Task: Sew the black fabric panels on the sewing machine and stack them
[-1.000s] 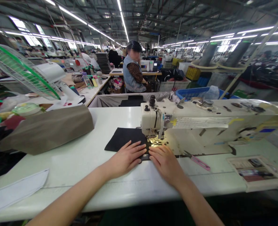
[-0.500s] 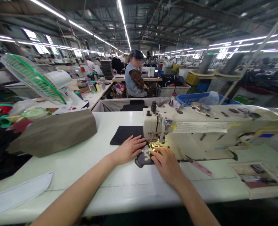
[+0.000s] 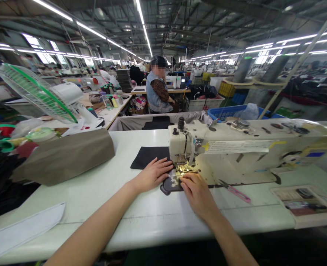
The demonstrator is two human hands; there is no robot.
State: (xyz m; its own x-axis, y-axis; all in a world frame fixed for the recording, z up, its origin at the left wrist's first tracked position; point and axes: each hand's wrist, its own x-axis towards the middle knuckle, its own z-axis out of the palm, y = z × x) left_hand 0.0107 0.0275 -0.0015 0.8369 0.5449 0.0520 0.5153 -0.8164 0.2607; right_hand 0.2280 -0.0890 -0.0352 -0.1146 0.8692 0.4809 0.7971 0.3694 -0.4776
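Note:
My left hand (image 3: 153, 174) lies flat, fingers stretched out, with its fingertips on the near right part of a black fabric piece (image 3: 149, 157). The fabric rests left of the sewing machine's needle head (image 3: 177, 146), and its right end passes out of sight there. My right hand (image 3: 196, 188) is beside the brass-coloured plate (image 3: 186, 170) under the needle area. Its fingers are bent and close together, the thumb near the index fingertip; whatever they pinch is hidden. Pink-handled thread snips (image 3: 237, 193) lie to the right of that hand, at the machine bed's edge.
A folded brown-grey fabric (image 3: 66, 157) and a white strip (image 3: 27, 231) lie on the left of the table. Behind them stands a fan (image 3: 38, 94). At right is a small tray set into the table (image 3: 304, 207). A person (image 3: 158, 90) sits beyond a blue crate (image 3: 224, 112).
The view has shifted slightly. Both hands keep nearly the same place by the needle area, and the black fabric shows no clear movement against the machine.

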